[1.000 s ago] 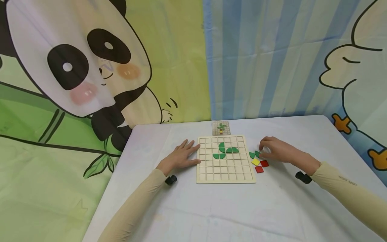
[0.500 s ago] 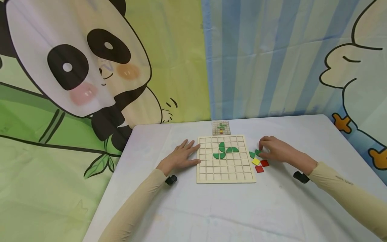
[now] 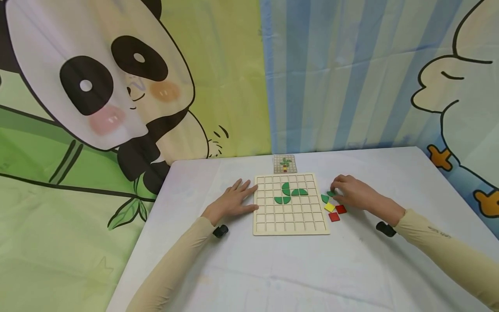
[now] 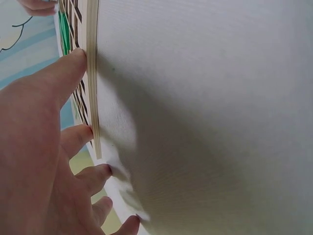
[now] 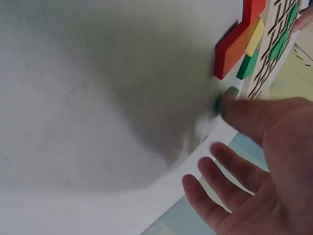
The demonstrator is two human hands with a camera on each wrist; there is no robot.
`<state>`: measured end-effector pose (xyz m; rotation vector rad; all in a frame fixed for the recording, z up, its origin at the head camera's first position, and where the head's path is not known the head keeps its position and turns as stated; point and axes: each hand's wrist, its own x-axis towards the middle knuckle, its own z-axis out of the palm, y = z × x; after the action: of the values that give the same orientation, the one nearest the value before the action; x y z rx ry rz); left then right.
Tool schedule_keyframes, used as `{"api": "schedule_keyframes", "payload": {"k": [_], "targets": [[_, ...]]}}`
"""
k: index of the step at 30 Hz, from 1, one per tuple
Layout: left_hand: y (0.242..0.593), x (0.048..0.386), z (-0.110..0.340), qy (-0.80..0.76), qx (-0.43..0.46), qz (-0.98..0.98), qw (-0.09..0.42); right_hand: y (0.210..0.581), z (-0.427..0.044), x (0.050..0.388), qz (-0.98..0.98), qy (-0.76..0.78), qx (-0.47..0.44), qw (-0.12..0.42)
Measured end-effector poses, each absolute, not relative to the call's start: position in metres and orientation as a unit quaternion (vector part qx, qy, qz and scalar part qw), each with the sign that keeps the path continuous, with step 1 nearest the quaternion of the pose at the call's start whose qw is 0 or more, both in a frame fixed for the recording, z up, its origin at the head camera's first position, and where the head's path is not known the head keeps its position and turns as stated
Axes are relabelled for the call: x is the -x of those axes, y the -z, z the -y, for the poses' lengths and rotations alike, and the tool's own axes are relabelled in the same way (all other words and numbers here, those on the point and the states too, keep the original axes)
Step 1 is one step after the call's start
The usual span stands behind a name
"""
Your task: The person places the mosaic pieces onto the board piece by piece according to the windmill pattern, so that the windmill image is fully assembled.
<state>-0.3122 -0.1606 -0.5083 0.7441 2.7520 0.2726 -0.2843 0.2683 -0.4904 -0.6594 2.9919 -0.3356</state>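
A pale wooden grid board (image 3: 290, 221) lies on the white table, with several green quarter-circle tiles (image 3: 286, 189) set in its cells. My left hand (image 3: 232, 201) is spread at the board's left side; thumb and index fingertip touch its edge (image 4: 92, 73), the other fingertips rest on the cloth. Right of the board, my right hand (image 3: 352, 192) pinches a green quarter-circle tile (image 3: 330, 193), blurred at the thumb tip in the right wrist view, where the index finger is hidden. Close by lie another green tile (image 3: 325, 198), a yellow square (image 3: 329, 207) and two red squares (image 3: 341, 209).
Behind the board lies a small pattern card (image 3: 285, 164) printed with a green, yellow and red figure on a grid. A printed cloth backdrop (image 3: 234, 86) stands along the table's far edge. White tablecloth (image 3: 288, 268) stretches in front of the board.
The right hand has moved slightly left toward the board, and the green tile at its fingertips has shifted up and left with it. The left hand stays in place.
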Motion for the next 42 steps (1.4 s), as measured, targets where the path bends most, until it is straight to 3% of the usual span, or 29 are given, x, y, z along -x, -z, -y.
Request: {"api": "schedule_keyframes", "payload": {"k": [13,42], "targets": [[0.5095,0.3126,0.1602,-0.091,-0.256,-0.952,0.141,0.4911,-0.2708,0.2891,-0.983,0.12,0.135,0.032],[0.5067,0.3107,0.1595,-0.098,-0.253,-0.952,0.142,0.4927,-0.2677,0.2905,-0.978,0.121,0.169,0.016]]}}
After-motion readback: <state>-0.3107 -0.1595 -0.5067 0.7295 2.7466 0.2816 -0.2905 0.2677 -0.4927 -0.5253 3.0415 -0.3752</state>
